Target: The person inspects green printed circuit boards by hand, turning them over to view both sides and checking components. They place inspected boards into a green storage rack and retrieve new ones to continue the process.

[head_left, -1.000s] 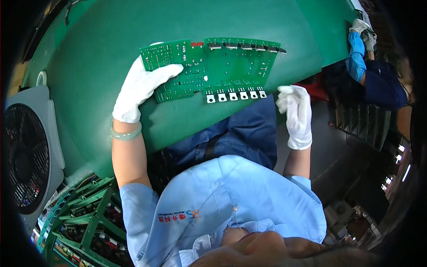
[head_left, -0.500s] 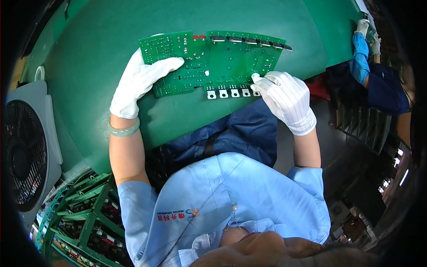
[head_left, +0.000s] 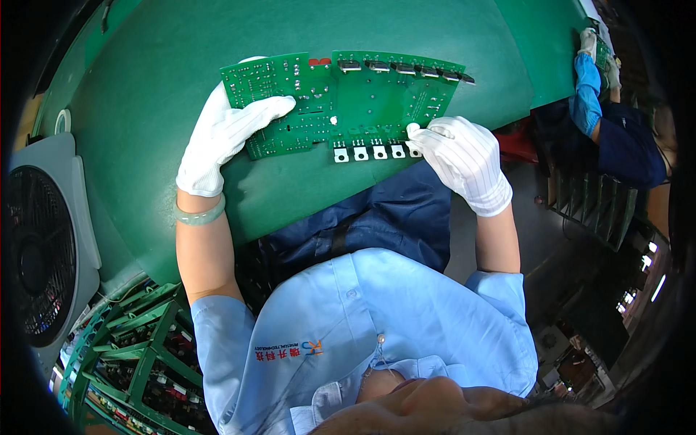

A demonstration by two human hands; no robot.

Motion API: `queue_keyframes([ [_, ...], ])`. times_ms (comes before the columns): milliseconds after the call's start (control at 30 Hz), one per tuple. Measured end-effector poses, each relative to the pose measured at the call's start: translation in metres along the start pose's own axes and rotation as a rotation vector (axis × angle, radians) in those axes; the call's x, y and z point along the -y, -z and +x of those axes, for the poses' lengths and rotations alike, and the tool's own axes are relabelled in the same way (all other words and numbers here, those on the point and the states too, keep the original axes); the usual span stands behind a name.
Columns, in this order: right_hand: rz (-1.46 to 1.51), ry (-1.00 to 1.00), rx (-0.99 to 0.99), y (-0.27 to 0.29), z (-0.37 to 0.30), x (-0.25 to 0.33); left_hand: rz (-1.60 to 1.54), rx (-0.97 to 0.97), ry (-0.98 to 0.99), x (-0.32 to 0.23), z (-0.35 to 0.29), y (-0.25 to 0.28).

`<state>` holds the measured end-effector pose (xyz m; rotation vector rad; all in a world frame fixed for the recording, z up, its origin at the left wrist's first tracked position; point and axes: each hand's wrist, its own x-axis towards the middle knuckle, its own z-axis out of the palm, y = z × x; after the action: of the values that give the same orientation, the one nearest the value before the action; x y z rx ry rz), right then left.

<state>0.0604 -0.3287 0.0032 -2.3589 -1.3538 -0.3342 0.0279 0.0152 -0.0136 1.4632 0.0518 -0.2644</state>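
Note:
Between my two white-gloved hands a green circuit board (head_left: 370, 105) is held up over the green tabletop. My left hand (head_left: 232, 130) grips its left part, thumb lying across the face and the other fingers hidden behind. At the lower right corner, my right hand (head_left: 460, 156) is closed with fingertips pinched on the board's edge, by the last of several flat metal-tabbed transistors (head_left: 379, 152) along the lower edge. Black components (head_left: 404, 69) line the upper edge, and a red part (head_left: 319, 62) shows at the top notch.
The green tabletop (head_left: 159, 65) spreads around the board. A grey fan (head_left: 43, 239) stands at the left. Below it is a green rack (head_left: 138, 348) loaded with boards. At the far right another person's blue sleeve (head_left: 586, 90) and gloved hands hold a board beside a slatted rack (head_left: 591, 206).
The board and both my hands have shifted slightly to the left; my grip looks the same. The other person's board at the far right shows more plainly now.

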Motion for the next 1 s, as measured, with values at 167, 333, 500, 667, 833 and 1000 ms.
queue_keyframes([
  [167, 0.126, -0.073, 0.008, 0.004, 0.004, 0.003, 0.058, 0.022, -0.007, 0.000, 0.003, 0.000],
  [333, 0.251, -0.292, -0.188, 0.006, -0.001, 0.005, -0.045, 0.035, 0.054, 0.001, 0.003, 0.000],
  [500, 0.050, -0.466, -0.019, 0.025, -0.008, 0.016, -0.083, 0.018, 0.052, 0.008, 0.004, 0.000],
  [667, 0.031, -0.719, -0.111, 0.028, -0.018, 0.021, -0.104, -0.022, 0.044, 0.009, 0.004, -0.002],
  [833, 0.059, -0.946, -0.285, 0.029, -0.037, 0.010, -0.109, -0.045, 0.097, 0.003, 0.006, -0.006],
  [1000, 0.017, -0.946, -0.190, 0.025, -0.037, 0.008, -0.116, 0.003, -0.028, 0.014, 0.006, -0.003],
])
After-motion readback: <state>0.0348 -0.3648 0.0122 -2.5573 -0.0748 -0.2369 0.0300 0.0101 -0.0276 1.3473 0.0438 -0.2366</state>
